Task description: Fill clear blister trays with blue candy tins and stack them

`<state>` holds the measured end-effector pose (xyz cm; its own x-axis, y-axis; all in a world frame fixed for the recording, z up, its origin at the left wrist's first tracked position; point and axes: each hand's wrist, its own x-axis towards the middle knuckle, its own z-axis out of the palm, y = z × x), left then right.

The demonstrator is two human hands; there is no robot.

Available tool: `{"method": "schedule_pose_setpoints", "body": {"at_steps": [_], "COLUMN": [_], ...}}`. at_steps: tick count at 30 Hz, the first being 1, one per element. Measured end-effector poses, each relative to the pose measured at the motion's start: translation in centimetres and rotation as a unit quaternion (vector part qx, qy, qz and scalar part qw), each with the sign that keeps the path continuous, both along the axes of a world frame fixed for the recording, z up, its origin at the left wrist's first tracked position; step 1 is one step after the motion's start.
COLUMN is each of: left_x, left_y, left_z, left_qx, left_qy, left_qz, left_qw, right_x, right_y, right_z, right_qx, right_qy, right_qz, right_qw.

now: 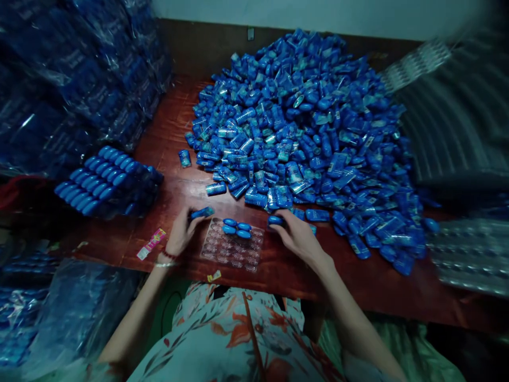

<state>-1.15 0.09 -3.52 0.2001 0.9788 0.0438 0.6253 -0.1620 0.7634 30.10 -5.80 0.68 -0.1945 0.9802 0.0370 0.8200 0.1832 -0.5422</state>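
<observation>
A clear plastic tray (pixel 228 252) with rows of moulded pockets lies flat on the table in front of me. Several blue oval packets (pixel 237 228) sit together in its far pockets. Left of the tray, my left hand (pixel 181 232) is closed on a blue packet (pixel 202 213) between thumb and fingers. Across the tray, my right hand (pixel 296 233) grips another blue packet (pixel 275 219) at the near edge of the heap. Loose blue wrapped packets form a large heap (pixel 302 132) beyond both hands.
Filled trays (pixel 97 180) are stacked at the left, below bagged blue packs (pixel 75 79). Empty clear trays (pixel 469 254) are piled at the right, with a taller tray stack (pixel 457 122) behind. A pink wrapper (pixel 151 244) and a yellow scrap (pixel 214 276) lie on the red-brown table (pixel 170 127).
</observation>
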Motion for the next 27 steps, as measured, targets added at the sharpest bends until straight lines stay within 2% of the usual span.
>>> {"method": "schedule_pose_setpoints", "body": {"at_steps": [3, 5, 7, 9, 11, 14, 17, 20, 22, 27], "left_x": [-1.1, -0.6, 0.5, 1.6, 2.4, 2.8, 3.3, 4.2, 4.8, 6.1], "left_y": [-4.0, -5.8, -6.7, -6.8, -6.6, -6.2, -6.0, -6.0, -6.1, -6.4], "left_z": [1.5, 2.1, 2.1, 1.8, 1.3, 1.0, 1.6, 2.5, 3.1, 3.8], "left_qx": [-0.027, -0.002, 0.041, 0.087, 0.126, 0.190, 0.231, 0.214, 0.193, 0.167], "left_qy": [-0.017, -0.013, 0.005, 0.037, 0.068, 0.105, 0.148, 0.202, 0.234, 0.293], "left_qz": [-0.023, -0.055, -0.083, -0.112, -0.143, -0.203, -0.284, -0.339, -0.350, -0.359], "left_qw": [0.999, 0.998, 0.996, 0.989, 0.979, 0.955, 0.919, 0.894, 0.886, 0.870], "right_x": [-1.3, -3.3, -5.0, -5.8, -5.5, -4.3, -4.0, -4.8, -5.5, -6.1], "right_y": [-4.1, -5.8, -6.4, -6.2, -5.7, -4.8, -3.9, -3.2, -2.9, -3.2], "right_z": [-1.5, -2.8, -4.2, -5.2, -5.3, -4.1, -2.0, -0.7, -0.4, -0.3], "right_qx": [0.000, 0.019, 0.069, 0.125, 0.159, 0.168, 0.161, 0.168, 0.172, 0.157], "right_qy": [0.185, 0.233, 0.232, 0.191, 0.116, -0.013, -0.116, -0.184, -0.210, -0.233], "right_qz": [-0.083, -0.092, -0.066, -0.019, 0.029, 0.091, 0.151, 0.208, 0.225, 0.191], "right_qw": [0.979, 0.968, 0.968, 0.973, 0.980, 0.982, 0.968, 0.946, 0.936, 0.940]}}
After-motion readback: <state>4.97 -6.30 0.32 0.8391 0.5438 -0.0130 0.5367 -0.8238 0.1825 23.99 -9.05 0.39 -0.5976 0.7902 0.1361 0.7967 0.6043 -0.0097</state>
